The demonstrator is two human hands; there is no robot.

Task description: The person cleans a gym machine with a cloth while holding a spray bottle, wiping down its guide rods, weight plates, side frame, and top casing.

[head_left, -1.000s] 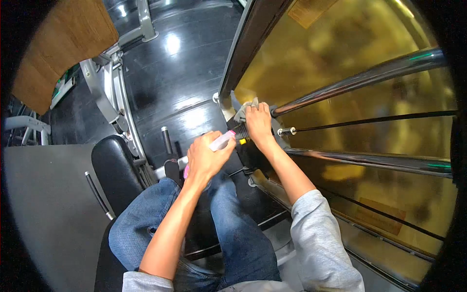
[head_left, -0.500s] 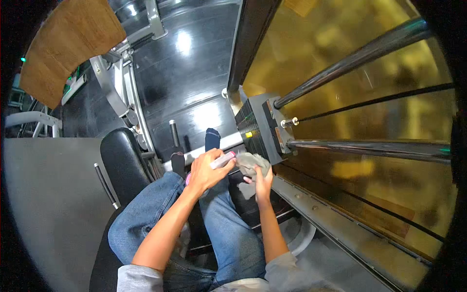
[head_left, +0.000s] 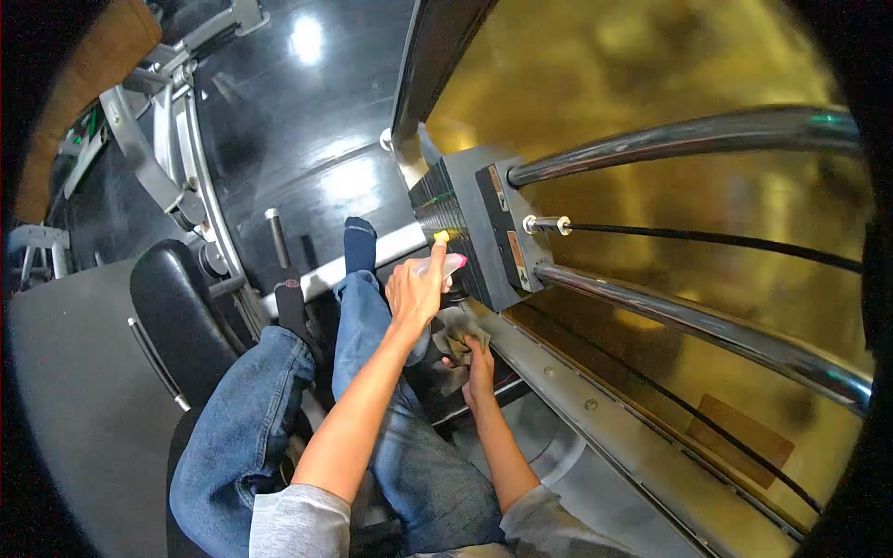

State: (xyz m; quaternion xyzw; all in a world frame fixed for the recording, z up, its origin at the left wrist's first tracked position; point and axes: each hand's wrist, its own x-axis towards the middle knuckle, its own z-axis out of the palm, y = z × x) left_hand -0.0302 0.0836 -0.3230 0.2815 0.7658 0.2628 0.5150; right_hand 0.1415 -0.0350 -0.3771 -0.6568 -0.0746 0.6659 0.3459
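My left hand is wrapped round a translucent bottle with a pink tip. Its index finger reaches up to a yellow pin at the side of the dark weight stack. Lower and to the right, my right hand grips a crumpled grey cloth, below the stack's near corner. The fingers of the right hand are partly hidden by the cloth.
Two chrome guide rods and a thin cable run right from the stack before a yellowish panel. A metal rail lies below. Black padding and a handle stand left, beside my jeans-clad legs.
My left hand has moved with the bottle to the stack's yellow pin. My right hand has come away from the stack with the cloth and dropped lower. The view has shifted.
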